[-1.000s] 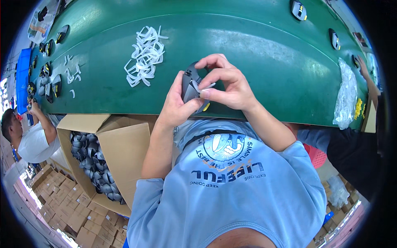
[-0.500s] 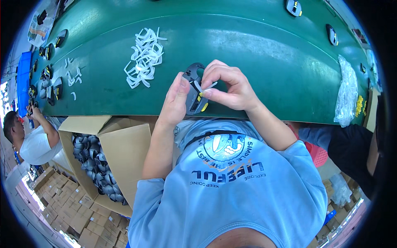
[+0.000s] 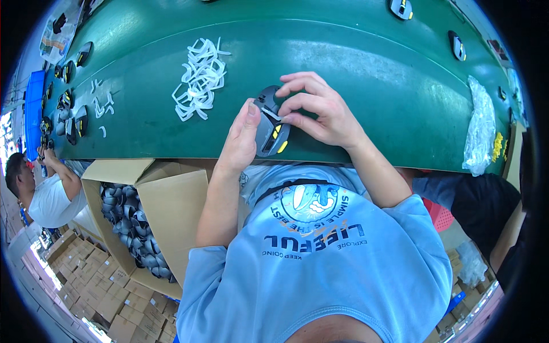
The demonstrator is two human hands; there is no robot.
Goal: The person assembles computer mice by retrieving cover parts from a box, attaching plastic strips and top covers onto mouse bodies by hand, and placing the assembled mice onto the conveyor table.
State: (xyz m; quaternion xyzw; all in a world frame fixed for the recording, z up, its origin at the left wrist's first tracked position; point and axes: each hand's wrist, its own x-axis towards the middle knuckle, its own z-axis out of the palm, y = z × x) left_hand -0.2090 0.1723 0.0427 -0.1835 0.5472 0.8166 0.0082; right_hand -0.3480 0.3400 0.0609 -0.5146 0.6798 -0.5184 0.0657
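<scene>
My left hand is closed round a grey and black plastic tool housing with yellow parts, thumb along its left side. The housing is held upright over the near edge of the green table. Across its middle lies a thin white plastic strip, bent like those in the pile. My right hand has its thumb and a fingertip at the right end of this strip, with other fingers raised and curled. A loose pile of white plastic strips lies on the table beyond my left hand.
An open carton of dark curved parts stands at my left. More housings and a blue bin are far left, near another person. A clear plastic bag lies at the right, beside small yellow parts.
The white strip has gone from sticking up between my right fingers to lying against the housing. My right fingers have spread and lifted somewhat. The two housings at far right have shifted slightly left.
</scene>
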